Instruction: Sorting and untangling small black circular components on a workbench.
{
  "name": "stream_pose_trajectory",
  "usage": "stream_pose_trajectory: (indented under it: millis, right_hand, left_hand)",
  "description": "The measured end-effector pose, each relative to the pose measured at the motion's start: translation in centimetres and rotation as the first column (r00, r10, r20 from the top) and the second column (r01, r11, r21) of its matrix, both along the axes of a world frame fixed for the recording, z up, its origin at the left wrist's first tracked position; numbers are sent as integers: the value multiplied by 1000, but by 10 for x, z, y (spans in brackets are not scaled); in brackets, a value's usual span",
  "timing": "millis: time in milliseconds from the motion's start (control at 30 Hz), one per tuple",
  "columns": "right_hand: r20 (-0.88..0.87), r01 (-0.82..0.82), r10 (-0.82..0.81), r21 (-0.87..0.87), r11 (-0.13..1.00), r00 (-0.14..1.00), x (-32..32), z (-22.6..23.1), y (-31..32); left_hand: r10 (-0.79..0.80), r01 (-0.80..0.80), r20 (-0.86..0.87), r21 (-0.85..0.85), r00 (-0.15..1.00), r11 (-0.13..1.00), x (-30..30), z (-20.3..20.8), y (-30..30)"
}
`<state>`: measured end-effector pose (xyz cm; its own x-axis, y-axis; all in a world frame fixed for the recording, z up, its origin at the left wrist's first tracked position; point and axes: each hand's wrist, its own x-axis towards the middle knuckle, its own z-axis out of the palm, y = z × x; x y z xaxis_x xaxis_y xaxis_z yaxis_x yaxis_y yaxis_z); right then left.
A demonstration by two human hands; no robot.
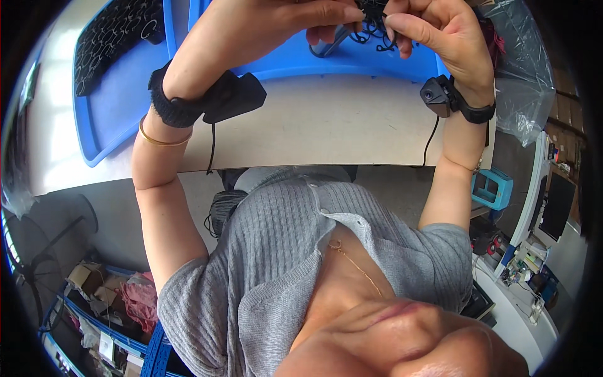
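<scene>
At the top of the head view, my left hand (314,17) is closed in a pinch, thumb pressed to the fingers. What lies in that pinch is too small to make out. Facing it, my right hand (433,28) pinches a small black curved part between thumb and fingertips. Between and behind the hands is a tangle of black curled parts (375,30). A dark grey shiny cylinder (328,44) tilts just below my left fingers. Under both hands lies a blue tray (282,63).
Another blue tray (110,129) on the left holds rows of black ring-like parts (116,47). Both trays rest on a pale table (326,119). Clear plastic sheeting (524,69) hangs at the right. A turquoise box-like frame (493,188) stands beyond my right arm.
</scene>
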<state>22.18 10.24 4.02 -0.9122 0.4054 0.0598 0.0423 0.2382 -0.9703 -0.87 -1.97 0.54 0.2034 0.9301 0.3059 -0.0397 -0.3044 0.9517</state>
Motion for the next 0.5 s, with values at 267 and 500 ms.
stream_pose_trajectory:
  millis: [267, 500]
  right_hand:
    - [-81, 108, -111, -40, 993, 990, 0, -8, -3]
    - [-141, 167, -168, -15, 986, 976, -6, -14, 7]
  left_hand:
    - [137, -137, -35, 15, 990, 991, -2, 2, -1]
    - [307, -227, -130, 422, 943, 878, 10, -1, 3]
